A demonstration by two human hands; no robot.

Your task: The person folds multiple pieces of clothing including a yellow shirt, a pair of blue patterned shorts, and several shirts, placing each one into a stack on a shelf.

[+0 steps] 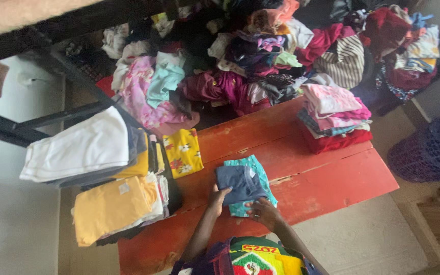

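Both hands rest on a folded dark blue garment (240, 184): the left hand (217, 197) grips its near-left corner, the right hand (262, 211) lies flat, fingers spread, on the near edge of the teal patterned cloth (253, 165) beneath it, mid red surface (332, 178). At ten o'clock lies a yellow floral piece (183, 152), at nine stacked folded clothes (110, 203). A pink folded pile (334, 117) stands at two, a jumbled heap (260, 51) at twelve.

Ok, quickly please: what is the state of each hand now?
Left hand: fingers closed on the edge of the folded dark blue garment.
Right hand: resting on the teal garment underneath; whether it grips cannot be told.
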